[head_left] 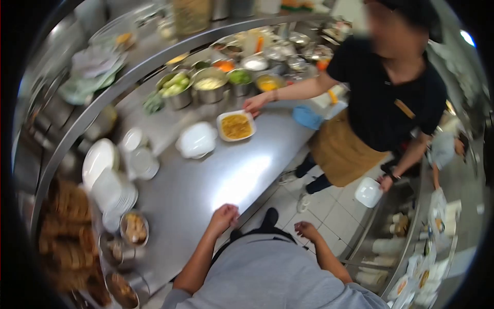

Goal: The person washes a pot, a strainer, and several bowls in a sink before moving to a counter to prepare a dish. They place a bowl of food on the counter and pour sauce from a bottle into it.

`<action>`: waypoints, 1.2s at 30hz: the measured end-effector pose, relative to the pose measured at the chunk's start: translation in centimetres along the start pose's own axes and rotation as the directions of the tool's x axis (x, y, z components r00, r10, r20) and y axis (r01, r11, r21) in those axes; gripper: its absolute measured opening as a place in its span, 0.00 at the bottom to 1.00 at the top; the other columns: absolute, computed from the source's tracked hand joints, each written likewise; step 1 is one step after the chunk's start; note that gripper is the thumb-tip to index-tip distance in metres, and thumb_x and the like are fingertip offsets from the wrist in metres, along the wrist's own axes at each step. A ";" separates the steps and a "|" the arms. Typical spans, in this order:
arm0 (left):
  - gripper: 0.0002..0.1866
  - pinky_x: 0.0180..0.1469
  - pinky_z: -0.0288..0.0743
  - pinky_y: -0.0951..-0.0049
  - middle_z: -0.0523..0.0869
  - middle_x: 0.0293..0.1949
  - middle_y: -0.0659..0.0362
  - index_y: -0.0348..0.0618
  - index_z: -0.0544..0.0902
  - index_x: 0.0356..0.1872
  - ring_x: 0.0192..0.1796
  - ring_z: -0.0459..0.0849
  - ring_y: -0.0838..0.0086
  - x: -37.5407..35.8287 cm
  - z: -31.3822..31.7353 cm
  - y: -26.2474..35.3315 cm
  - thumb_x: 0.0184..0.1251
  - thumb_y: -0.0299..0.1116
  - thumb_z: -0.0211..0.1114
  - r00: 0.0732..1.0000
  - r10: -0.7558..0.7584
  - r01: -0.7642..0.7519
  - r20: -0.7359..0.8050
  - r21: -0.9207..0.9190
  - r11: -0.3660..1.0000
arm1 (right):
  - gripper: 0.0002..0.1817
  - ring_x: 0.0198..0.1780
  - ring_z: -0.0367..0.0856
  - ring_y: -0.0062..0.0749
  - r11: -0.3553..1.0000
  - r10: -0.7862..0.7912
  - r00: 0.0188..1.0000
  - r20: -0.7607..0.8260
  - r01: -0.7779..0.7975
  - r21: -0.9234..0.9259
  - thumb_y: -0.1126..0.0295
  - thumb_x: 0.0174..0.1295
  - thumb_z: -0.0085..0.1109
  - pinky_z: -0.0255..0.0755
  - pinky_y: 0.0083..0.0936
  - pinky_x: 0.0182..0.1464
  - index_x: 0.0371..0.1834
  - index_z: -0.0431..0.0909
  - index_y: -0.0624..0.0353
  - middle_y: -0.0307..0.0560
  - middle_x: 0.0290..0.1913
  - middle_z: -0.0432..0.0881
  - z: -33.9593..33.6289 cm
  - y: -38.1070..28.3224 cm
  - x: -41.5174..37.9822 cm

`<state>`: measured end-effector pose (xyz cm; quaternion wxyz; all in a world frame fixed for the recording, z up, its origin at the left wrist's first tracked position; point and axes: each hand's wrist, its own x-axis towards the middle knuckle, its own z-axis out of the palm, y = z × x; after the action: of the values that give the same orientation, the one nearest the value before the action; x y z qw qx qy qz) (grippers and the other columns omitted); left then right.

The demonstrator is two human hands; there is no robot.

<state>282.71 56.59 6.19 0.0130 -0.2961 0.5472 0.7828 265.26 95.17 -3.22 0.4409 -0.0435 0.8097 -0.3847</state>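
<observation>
My left hand (225, 216) rests loosely closed on the near edge of the steel counter (216, 180) and holds nothing. My right hand (304, 230) hangs free above the tiled floor with its fingers curled and nothing in it. Across the counter a co-worker in a black shirt and tan apron touches a white square dish of yellow food (236, 125) with one hand (256, 103). The co-worker's other hand holds a small white bowl (368, 192). A white lidded container (196, 139) sits beside the dish.
Steel tubs of vegetables and sauces (211, 85) line the back of the counter. Stacked white plates (105, 177) and small steel bowls of food (134, 227) stand at the left. A steel rack with containers (411, 247) is at the right. Another person stands far right.
</observation>
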 end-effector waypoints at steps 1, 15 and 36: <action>0.11 0.28 0.73 0.80 0.83 0.34 0.62 0.43 0.79 0.46 0.28 0.79 0.80 0.3 1.7 -0.4 0.73 0.38 0.60 0.996 -0.039 0.035 0.074 0.051 0.998 | 0.12 0.34 0.83 0.24 0.994 0.092 0.995 -0.030 -0.091 0.052 0.63 0.66 0.58 0.76 0.22 0.32 0.49 0.81 0.54 0.39 0.36 0.85 -0.1 0.1 -2.2; 0.18 0.33 0.77 0.76 0.84 0.41 0.59 0.42 0.79 0.52 0.33 0.80 0.77 3.0 8.8 -4.0 0.70 0.43 0.61 0.925 -0.187 0.022 0.331 0.444 0.896 | 0.14 0.29 0.81 0.26 0.943 0.233 0.960 -0.155 -0.184 0.277 0.64 0.63 0.61 0.73 0.23 0.26 0.49 0.81 0.58 0.42 0.36 0.84 -3.2 12.4 -9.2; 0.20 0.26 0.78 0.60 0.81 0.21 0.51 0.36 0.82 0.31 0.18 0.82 0.65 -2.8 -0.2 -26.1 0.63 0.47 0.59 0.966 -0.257 0.176 -0.016 0.769 0.614 | 0.10 0.29 0.82 0.26 0.928 0.249 0.964 -0.095 -0.210 0.307 0.66 0.63 0.59 0.75 0.25 0.30 0.45 0.80 0.56 0.40 0.33 0.83 -9.4 18.6 -10.5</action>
<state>294.08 67.76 -14.71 0.2572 -0.2888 0.7852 0.4835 269.59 117.98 -5.46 0.4299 0.1431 0.7703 -0.4486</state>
